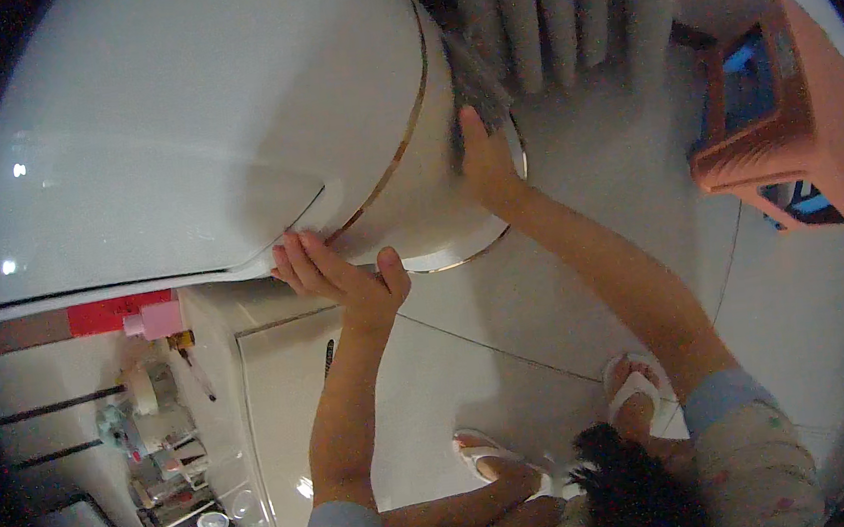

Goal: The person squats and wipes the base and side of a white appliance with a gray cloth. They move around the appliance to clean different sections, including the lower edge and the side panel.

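Observation:
A large white glossy cabinet or appliance [228,115] with a curved front and a thin gold trim line fills the upper left. My left hand [343,270] rests its fingers on the lower corner of its curved edge, thumb apart. My right hand [488,156] reaches to the side of the curved body, fingers pointing up, beside a crumpled clear plastic sheet [481,77]. Whether my right fingers grip the plastic or the body cannot be told. Below the body shows a round white base [466,250] with a gold rim.
A salmon-coloured plastic pet house or carrier [816,116] stands at the right. Grey curtains [566,17] hang at the top. A white cabinet [290,395] stands at the left, with a pink bottle [156,319], a pen [198,377] and several small containers beside it. White sandals [484,454] are on the tiled floor.

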{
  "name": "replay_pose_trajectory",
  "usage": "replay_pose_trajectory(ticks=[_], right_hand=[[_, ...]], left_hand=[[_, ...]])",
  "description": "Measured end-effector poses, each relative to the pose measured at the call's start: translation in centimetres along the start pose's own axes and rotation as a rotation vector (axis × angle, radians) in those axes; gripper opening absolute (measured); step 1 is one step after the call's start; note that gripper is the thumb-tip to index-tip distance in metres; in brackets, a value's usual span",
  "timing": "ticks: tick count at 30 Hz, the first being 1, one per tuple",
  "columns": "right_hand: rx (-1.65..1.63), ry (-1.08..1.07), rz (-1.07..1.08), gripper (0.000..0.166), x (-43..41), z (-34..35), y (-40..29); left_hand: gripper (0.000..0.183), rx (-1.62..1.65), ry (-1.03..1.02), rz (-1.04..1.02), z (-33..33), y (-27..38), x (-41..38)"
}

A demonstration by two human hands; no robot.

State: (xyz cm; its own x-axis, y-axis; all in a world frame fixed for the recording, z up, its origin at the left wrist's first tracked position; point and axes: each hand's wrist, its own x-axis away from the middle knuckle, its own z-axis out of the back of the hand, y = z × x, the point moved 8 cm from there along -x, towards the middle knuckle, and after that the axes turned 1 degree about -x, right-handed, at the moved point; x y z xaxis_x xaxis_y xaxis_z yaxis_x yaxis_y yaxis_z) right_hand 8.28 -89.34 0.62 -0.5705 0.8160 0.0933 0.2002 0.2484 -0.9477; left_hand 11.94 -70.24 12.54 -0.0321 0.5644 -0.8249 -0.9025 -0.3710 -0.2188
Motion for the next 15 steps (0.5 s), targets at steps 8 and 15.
replay_pose_trajectory(ticks=[8,15], right_hand=[[0.044,0.114,-0.035,0.064,-2.2,-0.7,-1.3],[0.021,0.01,0.121,0.071,-4.4,0.0,-3.4]], left_hand=[[0.072,-0.024,0.013,0.042,0.0,0.1,-0.3],[0.071,0.059,-0.024,0.113,0.1,0.5,-0.5]])
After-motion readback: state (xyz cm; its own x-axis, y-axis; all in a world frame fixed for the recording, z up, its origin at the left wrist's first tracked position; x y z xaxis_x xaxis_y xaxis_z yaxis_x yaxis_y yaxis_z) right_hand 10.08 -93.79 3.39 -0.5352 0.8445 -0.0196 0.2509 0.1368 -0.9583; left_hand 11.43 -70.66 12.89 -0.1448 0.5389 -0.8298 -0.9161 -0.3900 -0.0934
